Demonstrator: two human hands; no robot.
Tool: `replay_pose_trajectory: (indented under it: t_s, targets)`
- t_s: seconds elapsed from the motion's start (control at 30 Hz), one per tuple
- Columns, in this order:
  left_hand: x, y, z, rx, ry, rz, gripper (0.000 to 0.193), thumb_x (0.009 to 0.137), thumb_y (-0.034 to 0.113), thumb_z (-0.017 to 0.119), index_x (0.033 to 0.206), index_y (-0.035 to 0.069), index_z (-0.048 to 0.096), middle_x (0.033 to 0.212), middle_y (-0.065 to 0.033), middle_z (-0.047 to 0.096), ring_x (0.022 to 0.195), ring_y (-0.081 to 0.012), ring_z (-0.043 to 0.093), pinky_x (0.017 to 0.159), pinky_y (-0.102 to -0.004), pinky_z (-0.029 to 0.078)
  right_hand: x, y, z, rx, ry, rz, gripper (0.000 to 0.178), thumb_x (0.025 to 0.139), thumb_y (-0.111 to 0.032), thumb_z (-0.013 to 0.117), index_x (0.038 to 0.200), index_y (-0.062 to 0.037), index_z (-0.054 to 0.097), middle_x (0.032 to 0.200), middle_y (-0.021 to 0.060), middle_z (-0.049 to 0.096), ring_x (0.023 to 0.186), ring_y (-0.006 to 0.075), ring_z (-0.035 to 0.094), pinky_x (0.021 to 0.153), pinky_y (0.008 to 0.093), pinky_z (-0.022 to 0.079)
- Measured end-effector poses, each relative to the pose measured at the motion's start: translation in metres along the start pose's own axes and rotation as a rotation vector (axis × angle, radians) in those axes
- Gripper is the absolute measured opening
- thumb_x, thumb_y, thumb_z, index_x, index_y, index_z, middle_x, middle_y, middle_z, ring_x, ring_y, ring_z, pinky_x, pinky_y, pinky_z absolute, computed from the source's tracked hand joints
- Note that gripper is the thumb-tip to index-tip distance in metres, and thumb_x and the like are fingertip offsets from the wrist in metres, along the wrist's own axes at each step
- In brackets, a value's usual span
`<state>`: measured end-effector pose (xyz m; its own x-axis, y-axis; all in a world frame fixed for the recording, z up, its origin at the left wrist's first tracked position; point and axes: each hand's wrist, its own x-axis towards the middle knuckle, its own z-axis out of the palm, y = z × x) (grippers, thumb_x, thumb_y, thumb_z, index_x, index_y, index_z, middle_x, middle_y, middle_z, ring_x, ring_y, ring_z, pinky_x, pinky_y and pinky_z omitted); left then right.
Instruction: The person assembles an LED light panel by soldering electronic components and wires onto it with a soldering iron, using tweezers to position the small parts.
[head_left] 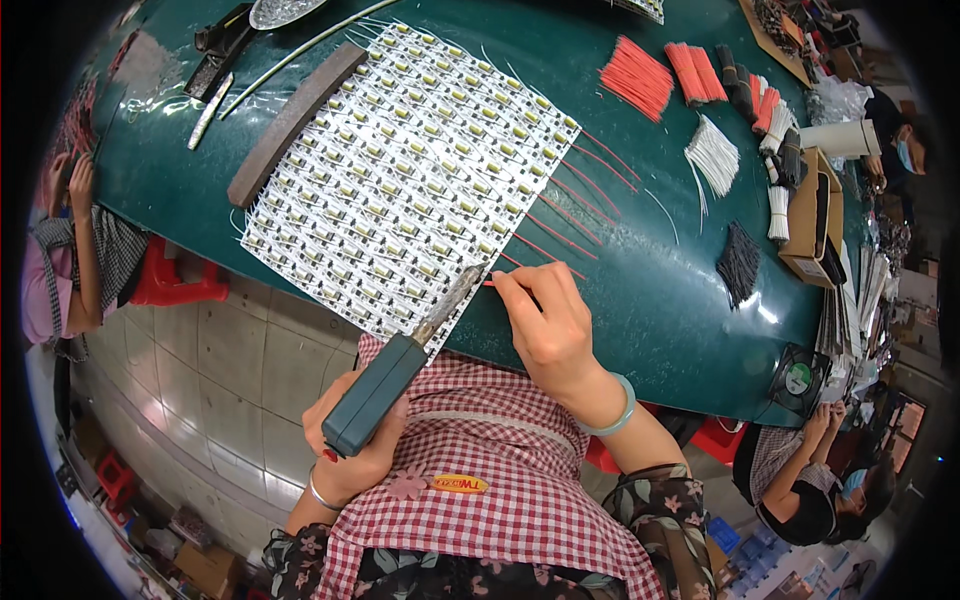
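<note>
Head view: glossy green tabletop (pixel 640 360); tiled floor (pixel 240 350) below; co-worker (pixel 90 265) at left rim, others at right. Markings: yellow oval badge (pixel 460 484) on checked apron (pixel 490 530); round green label (pixel 798 378) on black fan (pixel 816 393). White circuit panel (pixel 400 180) reaches the table's near edge. Hands apart: left hand (pixel 352 468) closed round green soldering tool (pixel 375 397), right hand (pixel 552 325) pinching red wire (pixel 488 284) beside the panel. Green surface, partly crossed by wires, separates panel from wire bundles (pixel 638 80).
</note>
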<state>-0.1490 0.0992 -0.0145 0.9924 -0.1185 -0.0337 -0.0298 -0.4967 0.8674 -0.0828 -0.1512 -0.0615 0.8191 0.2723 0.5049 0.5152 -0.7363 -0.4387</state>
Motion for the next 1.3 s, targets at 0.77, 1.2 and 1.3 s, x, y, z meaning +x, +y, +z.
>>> replay_pose_trajectory:
  t_s: [0.77, 1.2, 1.3]
  targets:
    - [-0.023, -0.015, -0.004, -0.066, 0.013, -0.122, 0.025, 0.083, 0.005, 0.079, 0.105, -0.007, 0.073, 0.097, -0.0175, 0.073, 0.079, -0.0239, 0.073, 0.07, -0.0305, 0.057, 0.0, -0.004, 0.0, -0.053, -0.042, -0.022, 0.035, 0.069, 0.004, 0.071, 0.103, 0.0087, 0.067, 0.094, 0.0138, 0.06, 0.083, 0.0276, 0.059, 0.067, 0.0348, 0.053]
    - [-0.022, -0.012, -0.004, -0.039, 0.033, -0.024, 0.022, 0.082, 0.003, 0.08, 0.1, -0.007, 0.073, 0.098, -0.0176, 0.073, 0.077, -0.0236, 0.073, 0.069, -0.0303, 0.056, -0.009, -0.018, 0.0, -0.014, 0.05, 0.004, 0.031, 0.073, 0.004, 0.071, 0.104, 0.0038, 0.069, 0.087, 0.0094, 0.062, 0.077, 0.0253, 0.06, 0.063, 0.0347, 0.049]
    - [-0.024, -0.014, -0.004, -0.047, 0.029, -0.041, 0.021, 0.081, 0.003, 0.08, 0.099, -0.007, 0.073, 0.096, -0.0171, 0.073, 0.076, -0.0234, 0.072, 0.068, -0.0303, 0.056, -0.011, -0.021, 0.004, -0.011, 0.046, 0.032, 0.03, 0.072, 0.004, 0.072, 0.102, 0.003, 0.07, 0.084, 0.0083, 0.062, 0.075, 0.0239, 0.059, 0.062, 0.0343, 0.049]
